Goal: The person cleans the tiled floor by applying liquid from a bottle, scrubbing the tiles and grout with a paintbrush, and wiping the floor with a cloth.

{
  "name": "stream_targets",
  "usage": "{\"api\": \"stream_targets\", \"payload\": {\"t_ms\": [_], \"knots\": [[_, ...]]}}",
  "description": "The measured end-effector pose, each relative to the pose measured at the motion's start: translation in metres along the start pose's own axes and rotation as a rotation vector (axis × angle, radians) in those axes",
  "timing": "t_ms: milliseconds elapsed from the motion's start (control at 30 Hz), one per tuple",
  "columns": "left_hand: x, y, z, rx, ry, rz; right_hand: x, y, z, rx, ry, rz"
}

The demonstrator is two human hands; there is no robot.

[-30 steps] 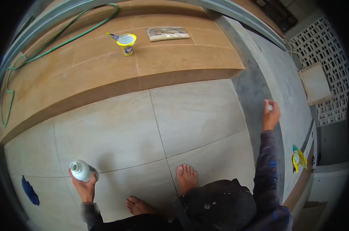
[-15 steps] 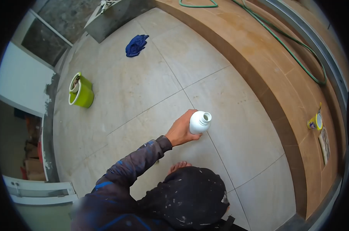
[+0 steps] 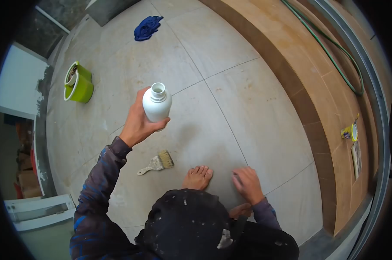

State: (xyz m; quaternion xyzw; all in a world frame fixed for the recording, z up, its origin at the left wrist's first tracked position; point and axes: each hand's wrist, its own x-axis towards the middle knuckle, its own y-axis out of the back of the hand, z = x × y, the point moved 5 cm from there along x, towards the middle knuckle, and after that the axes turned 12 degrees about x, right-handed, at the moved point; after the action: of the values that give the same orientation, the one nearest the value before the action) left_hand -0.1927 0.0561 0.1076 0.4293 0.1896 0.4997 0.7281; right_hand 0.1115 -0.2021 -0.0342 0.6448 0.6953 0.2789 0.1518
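Note:
A white plastic bottle (image 3: 157,106), uncapped with a threaded neck, is in my left hand (image 3: 137,120). The fingers wrap round its body and the thumb lies across its lower front. It stands nearly upright above the floor, its open mouth facing up. Near my right knee is my right hand (image 3: 248,184), low over the tiles, its fingers curled inward. Whether it holds anything is hidden. A flat paintbrush (image 3: 158,162) with pale bristles and a worn whitish handle lies on the floor, below my left hand in the view.
A green bucket (image 3: 84,89) with a white rim stands at the left. A crumpled dark blue cloth (image 3: 147,28) lies on the tiled floor (image 3: 230,102) farther off. Along the right runs a brown tiled step (image 3: 306,76), bearing a green hose (image 3: 334,71) and a small yellow can (image 3: 346,132).
My left hand has moved left and farther forward in view with the bottle. My right hand has come into view. The paintbrush now shows on the floor.

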Motion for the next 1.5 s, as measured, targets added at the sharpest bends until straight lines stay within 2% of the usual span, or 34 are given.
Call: {"api": "stream_targets", "payload": {"t_ms": [67,133,200,333,400,467,567,700,767,900,967,1000,1067,1100,1167,1300,1367,1400,1467,1500], "knots": [[0.004,-0.015,0.003,0.033,-0.015,-0.041,0.068,-0.094,-0.031,0.068,0.320,-0.260],[0.012,-0.034,0.011,0.145,-0.042,-0.085,0.112,-0.183,-0.059,-0.056,0.547,-0.326],[0.020,-0.059,0.012,0.289,-0.044,-0.120,0.133,-0.252,-0.063,-0.166,0.645,-0.080],[0.038,-0.112,0.036,0.425,-0.129,-0.182,0.139,-0.286,-0.068,-0.256,0.587,-0.015],[0.050,-0.136,0.052,0.467,-0.152,-0.249,0.146,-0.296,-0.075,-0.215,0.385,-0.435],[0.056,-0.156,0.069,0.527,-0.159,-0.334,0.137,-0.333,-0.077,-0.181,0.376,-0.368],[0.064,-0.186,0.086,0.564,-0.272,-0.293,0.127,-0.309,-0.092,-0.284,0.414,-0.400],[0.072,-0.211,0.108,0.614,-0.334,-0.322,0.110,-0.266,-0.086,-0.183,0.314,-0.386],[0.077,-0.220,0.117,0.605,-0.348,-0.349,0.101,-0.227,-0.077,-0.042,0.221,-0.210],[0.082,-0.237,0.127,0.621,-0.378,-0.382,0.067,-0.125,-0.053,0.170,0.031,-0.165],[0.083,-0.244,0.128,0.646,-0.399,-0.383,0.044,-0.092,-0.028,0.570,-0.294,-0.259],[0.084,-0.248,0.128,0.678,-0.409,-0.377,0.032,-0.072,-0.020,0.566,-0.296,-0.252],[0.086,-0.257,0.126,0.715,-0.416,-0.365,0.003,-0.041,-0.006,0.996,-0.389,-0.171],[0.087,-0.259,0.125,0.752,-0.413,-0.352,-0.010,-0.032,-0.003,0.996,-0.388,-0.169],[0.090,-0.262,0.124,0.766,-0.410,-0.352,-0.037,-0.020,0.005,1.464,-0.529,-0.035],[0.095,-0.263,0.123,0.746,-0.378,-0.379,-0.076,-0.007,0.022,1.305,-0.550,-0.027],[0.096,-0.267,0.119,0.766,-0.388,-0.365,-0.078,0.015,0.023,1.096,-0.682,0.084],[0.096,-0.268,0.118,0.791,-0.396,-0.351,-0.079,0.015,0.024,1.095,-0.683,0.082],[0.097,-0.272,0.115,0.804,-0.405,-0.337,-0.083,0.020,0.036,1.232,-0.741,0.387],[0.097,-0.273,0.114,0.817,-0.416,-0.325,-0.081,0.020,0.037,1.234,-0.744,0.382]]}}
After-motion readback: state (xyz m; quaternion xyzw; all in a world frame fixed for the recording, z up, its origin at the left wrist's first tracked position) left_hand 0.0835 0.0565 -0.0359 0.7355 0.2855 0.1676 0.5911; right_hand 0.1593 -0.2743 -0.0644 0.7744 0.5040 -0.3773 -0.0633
